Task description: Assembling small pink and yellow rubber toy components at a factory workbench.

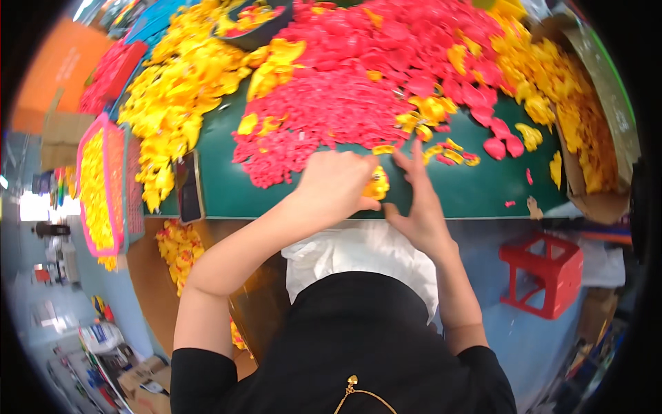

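At the near edge of the green table, my left hand [339, 178] is curled closed around a small yellow plastic piece [377, 183]. Part of that piece shows past the fingers; the rest is hidden by the hand. Just to its right is my right hand [419, 200], thumb and fingers spread apart with nothing in them. Its fingertips reach near some loose yellow pieces [433, 110] on the table. A heap of small pink-red plastic parts [331, 114] lies right in front of both hands.
Larger pink-red pieces [414, 34] and yellow pieces [186, 69] pile up behind. A phone [189, 186] lies on the left table edge, beside a pink-rimmed basket [121, 241] of yellow parts. A cardboard box [610, 103] stands at right, a red stool [545, 272] below.
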A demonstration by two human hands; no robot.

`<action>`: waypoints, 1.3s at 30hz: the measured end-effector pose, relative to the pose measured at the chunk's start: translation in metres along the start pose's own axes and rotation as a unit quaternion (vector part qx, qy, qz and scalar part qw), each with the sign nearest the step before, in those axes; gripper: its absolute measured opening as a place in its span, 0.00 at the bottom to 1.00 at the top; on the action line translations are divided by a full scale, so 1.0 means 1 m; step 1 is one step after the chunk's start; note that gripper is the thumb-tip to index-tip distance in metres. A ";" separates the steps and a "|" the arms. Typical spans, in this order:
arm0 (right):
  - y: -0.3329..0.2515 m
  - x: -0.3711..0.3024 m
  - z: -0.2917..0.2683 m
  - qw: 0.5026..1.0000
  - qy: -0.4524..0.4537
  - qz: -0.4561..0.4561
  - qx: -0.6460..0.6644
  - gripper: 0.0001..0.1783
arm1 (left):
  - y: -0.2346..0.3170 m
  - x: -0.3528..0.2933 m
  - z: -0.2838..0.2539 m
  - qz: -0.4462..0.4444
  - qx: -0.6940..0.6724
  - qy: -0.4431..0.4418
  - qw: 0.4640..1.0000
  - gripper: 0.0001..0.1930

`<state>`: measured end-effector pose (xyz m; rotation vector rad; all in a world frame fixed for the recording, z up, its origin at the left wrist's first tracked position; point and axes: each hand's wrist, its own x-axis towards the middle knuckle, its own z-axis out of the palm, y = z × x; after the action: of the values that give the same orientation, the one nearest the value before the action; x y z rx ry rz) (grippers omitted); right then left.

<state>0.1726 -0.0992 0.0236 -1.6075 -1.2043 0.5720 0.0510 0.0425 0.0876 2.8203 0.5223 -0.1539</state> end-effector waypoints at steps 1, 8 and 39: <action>0.001 -0.002 -0.002 1.000 -0.001 0.008 0.023 0.51 | 0.001 -0.001 0.002 0.001 -0.006 0.012 1.000 0.28; 0.017 0.005 0.003 0.999 0.018 -0.041 -0.028 0.31 | -0.028 -0.085 -0.008 -0.100 -0.152 0.018 0.983 0.27; 0.009 0.010 0.006 0.994 0.034 -0.071 -0.073 0.14 | -0.183 -0.082 -0.018 -0.177 -0.476 0.338 0.792 0.17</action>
<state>0.1753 -0.0873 0.0150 -1.6324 -1.3224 0.3431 -0.0905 0.1846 0.0734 1.6766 0.9328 0.8442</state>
